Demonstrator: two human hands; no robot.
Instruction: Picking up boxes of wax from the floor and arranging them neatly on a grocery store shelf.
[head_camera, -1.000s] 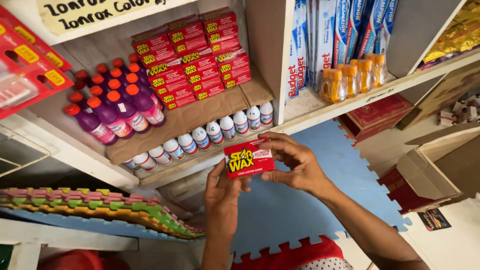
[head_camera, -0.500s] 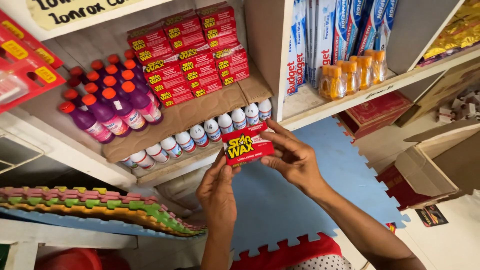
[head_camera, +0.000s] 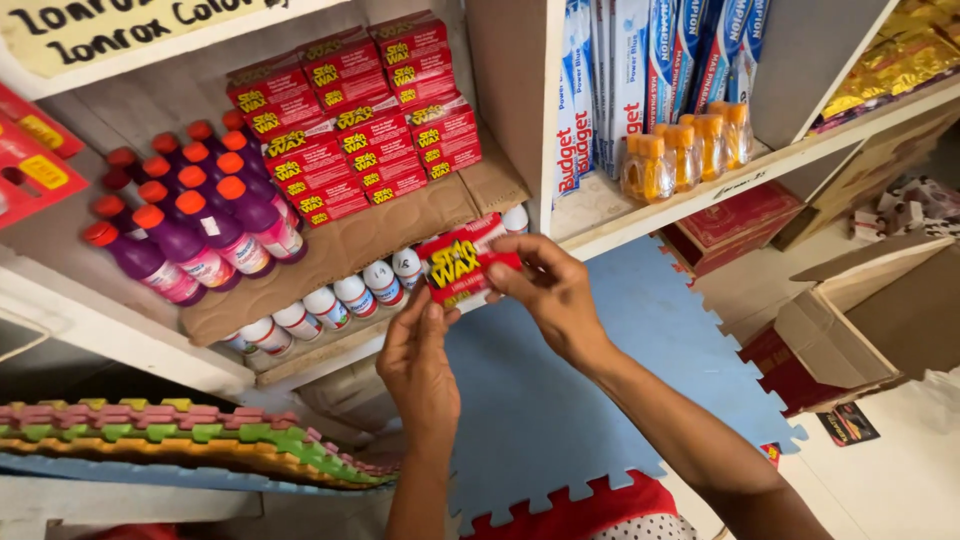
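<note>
Right hand: the right hand (head_camera: 555, 295) was pinched on the right end of a small red box (head_camera: 462, 265), thumb and fingertips closed over its edge, the rest of the fingers curled.
Left hand: the left hand (head_camera: 420, 355) came up from below, fingertips pressed together on the lower left corner of the same box, palm turned away from the shelf.
Box: flat, red with a yellow panel, held between both hands with its face tilted up toward the head camera, just in front of the shelf edge.
Behind the hands: a row of small white bottles (head_camera: 345, 297) lay on their sides right past the fingertips; whether the box touched them could not be told.
Above the hands: stacked red boxes (head_camera: 365, 115) of the same kind sat on a brown cardboard sheet (head_camera: 350, 245).
Up and left of the hands: purple bottles (head_camera: 195, 235) with red caps stood in a cluster.
Up and right of the right hand: small orange bottles (head_camera: 685, 150) stood on the next shelf.
Below the hands: a blue foam mat (head_camera: 600, 380) covered the floor.
Far right of the right hand: an open cardboard carton (head_camera: 870, 320) stood well apart.
</note>
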